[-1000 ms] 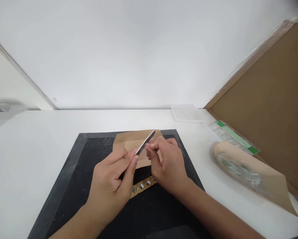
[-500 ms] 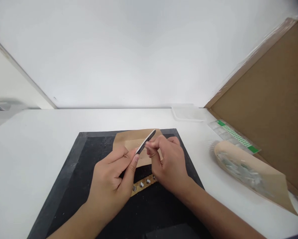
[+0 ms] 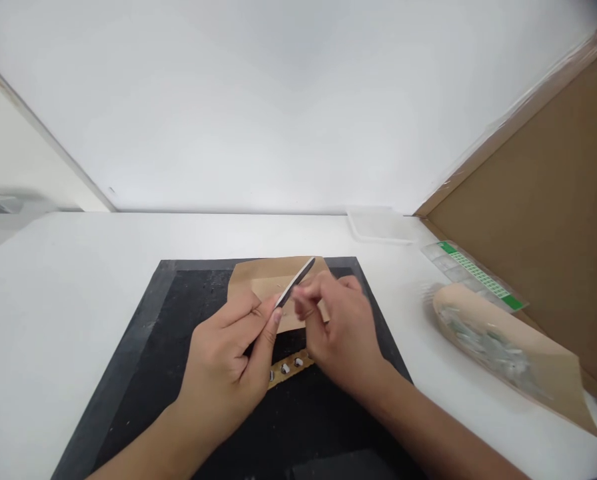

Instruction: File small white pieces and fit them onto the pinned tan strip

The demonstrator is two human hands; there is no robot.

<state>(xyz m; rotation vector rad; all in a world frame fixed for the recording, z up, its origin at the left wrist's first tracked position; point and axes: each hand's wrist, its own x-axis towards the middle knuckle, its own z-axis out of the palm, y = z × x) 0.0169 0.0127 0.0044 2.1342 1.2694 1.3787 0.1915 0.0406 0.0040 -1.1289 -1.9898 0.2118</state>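
Observation:
My left hand (image 3: 233, 347) is closed, pinching the lower end of a thin, flat strip (image 3: 295, 283) between thumb and fingers. The strip has a dark face, a white edge and a narrow tip, and it slants up to the right. Close beside its dark face, my right hand (image 3: 341, 323) has thumb and forefinger pinched together. Motion blurs those fingertips, and what they hold, if anything, cannot be made out. Under the hands lies a sheet of brown paper (image 3: 253, 275) with tiny bits on it. Nearer to me, a tan strip (image 3: 291, 365) with several holes holding small pale pieces is partly covered by my right hand.
A black mat (image 3: 143, 373) lies on the white table (image 3: 33, 320). To the right are an open brown paper pouch (image 3: 543, 353) with clear plastic pieces and a clear case (image 3: 481, 275) with a green label. A clear tray (image 3: 381, 225) sits at the back wall, near a cardboard panel (image 3: 538, 180).
The fingertips of my right hand have moved slightly along the dark face of the strip and are now blurred. My left hand keeps its grip; the whole view has shifted a little.

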